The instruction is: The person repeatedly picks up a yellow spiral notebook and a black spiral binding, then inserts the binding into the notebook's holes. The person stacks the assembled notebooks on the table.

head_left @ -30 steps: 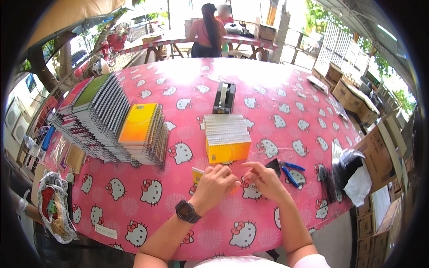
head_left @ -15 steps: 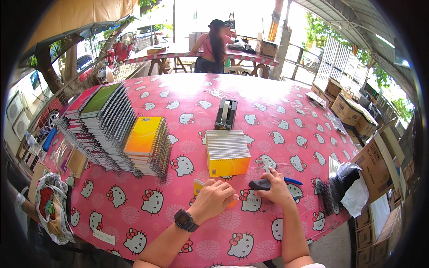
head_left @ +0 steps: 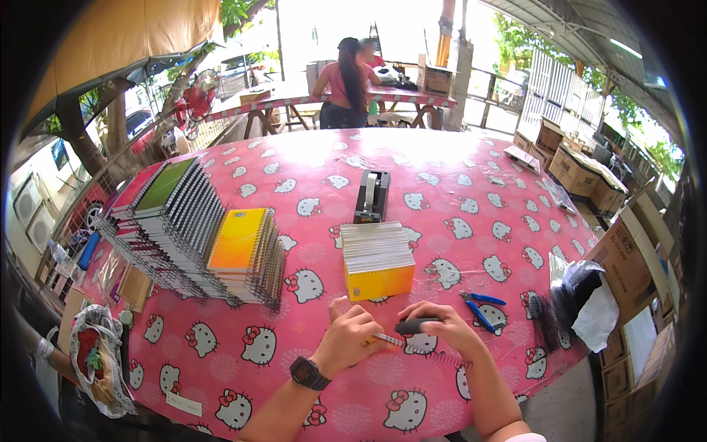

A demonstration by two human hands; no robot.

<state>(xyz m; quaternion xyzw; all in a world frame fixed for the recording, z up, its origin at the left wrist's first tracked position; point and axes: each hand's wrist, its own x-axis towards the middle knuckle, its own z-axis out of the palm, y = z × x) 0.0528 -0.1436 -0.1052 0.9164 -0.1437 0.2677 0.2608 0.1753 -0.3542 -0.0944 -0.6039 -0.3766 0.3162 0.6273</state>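
My left hand [head_left: 350, 339], a black watch at its wrist, is closed on a small notebook [head_left: 389, 339]. Only the notebook's punched edge shows past my fingers. A thin wire coil [head_left: 445, 359] runs from that edge toward my right wrist. In my right hand [head_left: 448, 328] is a dark rounded hand tool [head_left: 417, 325], held close to the notebook; its exact kind is unclear. Just beyond my hands stands a row of yellow-covered notebooks [head_left: 379, 283], edges up. Blue-handled cutting pliers [head_left: 482, 313] lie with their handles spread, right of my right hand.
A black tape dispenser [head_left: 372, 195] stands behind the notebook row. Stacks of spiral notebooks [head_left: 177, 221] fill the left side. Black coils [head_left: 549, 324] and cardboard boxes [head_left: 626, 258] are at the right. Two people [head_left: 350, 85] are at a far table.
My right hand has brought the dark tool leftward and down to the notebook, uncovering the pliers. The notebook has turned in my left hand, and the coil now shows. The view has shifted slightly.
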